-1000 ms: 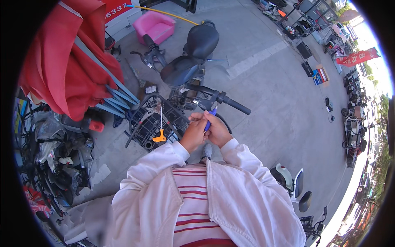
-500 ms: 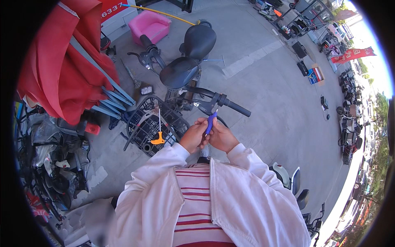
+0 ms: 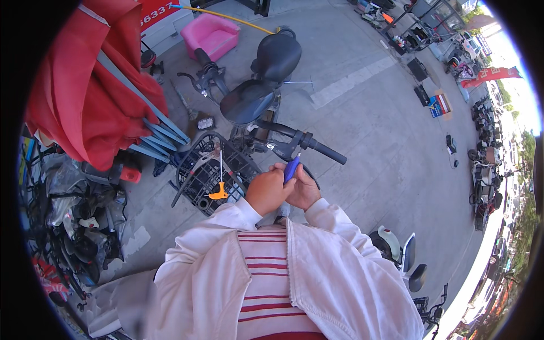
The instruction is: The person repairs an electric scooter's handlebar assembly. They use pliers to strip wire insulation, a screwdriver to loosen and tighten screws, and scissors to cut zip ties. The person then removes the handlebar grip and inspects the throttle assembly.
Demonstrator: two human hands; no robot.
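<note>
In front of my chest both hands meet around a small purple-handled tool (image 3: 291,169) with a pale narrow tip pointing up and away. My left hand (image 3: 266,191) is closed over its lower end, back of the hand upward. My right hand (image 3: 305,190) is closed on its right side; the fingertips are partly hidden, and the tool's exact kind is unclear. Just beyond is the right handlebar grip (image 3: 330,153) of an electric bike. Left of my hands, an orange T-handle tool (image 3: 218,191) with a long metal shaft rests at the bike's black front basket (image 3: 187,164).
The bike's black seat (image 3: 277,56) lies beyond the handlebars. A folded red canopy (image 3: 79,79) with grey poles stands left, above a pile of scrap parts (image 3: 79,226). Behind are a pink armchair (image 3: 209,37) and a yellow pole (image 3: 226,18). Parked scooters (image 3: 484,158) line the right.
My left hand has rolled over the tool, covering more of its lower part, and the tool has shifted slightly. My right hand has turned so more of its palm side shows.
</note>
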